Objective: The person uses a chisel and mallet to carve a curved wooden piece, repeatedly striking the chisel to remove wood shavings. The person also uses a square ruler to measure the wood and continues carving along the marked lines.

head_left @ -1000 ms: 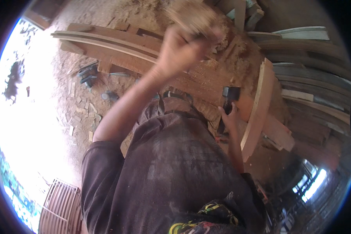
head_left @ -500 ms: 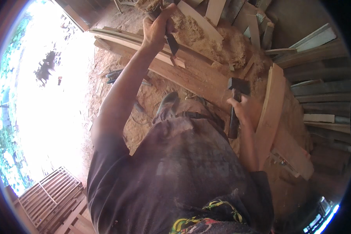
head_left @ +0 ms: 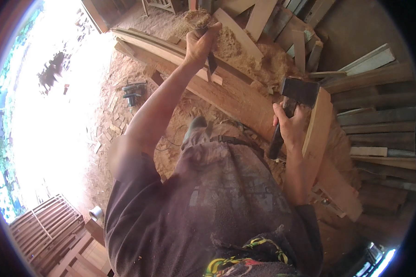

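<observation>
My left hand (head_left: 199,46) is wrapped around a chisel (head_left: 211,63), its dark flat blade pointing down at the wooden workpiece (head_left: 231,94). The top of the chisel's handle looks frayed and tan. A small raised piece of wood lies beside the blade tip; whether they touch I cannot tell. In my right hand (head_left: 291,123) is a mallet (head_left: 301,91) with a dark blocky head, gripped by its dark handle. The mallet is held up to the right of the chisel, apart from it.
A dark power tool (head_left: 132,92) lies on the dusty ground at left. Sawdust and shavings (head_left: 272,67) spread behind the workpiece. A plank (head_left: 320,131) leans by my right forearm, and stacked boards (head_left: 379,115) line the right side. A slatted wooden frame (head_left: 46,231) stands lower left.
The mallet has come up and its head now looks larger and nearer. My left hand and chisel sit slightly further right and lower in the picture, as the view has shifted a little.
</observation>
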`<state>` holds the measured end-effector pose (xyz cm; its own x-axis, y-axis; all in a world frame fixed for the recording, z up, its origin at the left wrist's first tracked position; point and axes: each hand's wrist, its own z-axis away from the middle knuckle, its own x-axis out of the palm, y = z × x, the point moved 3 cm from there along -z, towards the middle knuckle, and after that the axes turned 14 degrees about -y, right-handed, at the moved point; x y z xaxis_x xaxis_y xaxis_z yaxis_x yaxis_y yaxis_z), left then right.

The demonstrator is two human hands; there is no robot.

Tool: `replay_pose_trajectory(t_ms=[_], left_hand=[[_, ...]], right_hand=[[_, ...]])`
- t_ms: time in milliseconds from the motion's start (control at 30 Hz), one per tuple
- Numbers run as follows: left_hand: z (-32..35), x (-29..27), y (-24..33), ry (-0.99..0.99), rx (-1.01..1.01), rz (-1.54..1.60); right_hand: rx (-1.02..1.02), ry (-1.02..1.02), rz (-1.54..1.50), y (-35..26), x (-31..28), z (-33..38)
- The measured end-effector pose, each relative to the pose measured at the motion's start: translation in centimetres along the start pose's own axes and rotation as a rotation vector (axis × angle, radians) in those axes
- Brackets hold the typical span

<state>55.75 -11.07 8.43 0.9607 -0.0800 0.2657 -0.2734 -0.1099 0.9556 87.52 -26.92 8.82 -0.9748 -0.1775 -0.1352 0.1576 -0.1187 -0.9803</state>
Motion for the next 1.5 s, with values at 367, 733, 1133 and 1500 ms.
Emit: replay_pose_trajectory(t_ms=[367,733,1133,1500], left_hand=[[-0.6,0.2,-0.5,-0.041,-0.013,-0.012],[0.2,1.5,-0.2,-0.131,-0.007,-0.135],[1.3,3.4,-1.8,-0.242,0.002,-0.284],[5.9,9.7,-7.7,-0.565,0.367,-0.855]], right_hand=[[-0.132,-0.034,0.27,-6.1,1.1,-3.8],[-0.64,0.042,0.492,-20.7,6.9,-9.1],[-0.353,-0.244,1.065,-17.1,7.3,-11.6],[0.258,-0.031,0.375,-5.2,-4.1,-1.0]])
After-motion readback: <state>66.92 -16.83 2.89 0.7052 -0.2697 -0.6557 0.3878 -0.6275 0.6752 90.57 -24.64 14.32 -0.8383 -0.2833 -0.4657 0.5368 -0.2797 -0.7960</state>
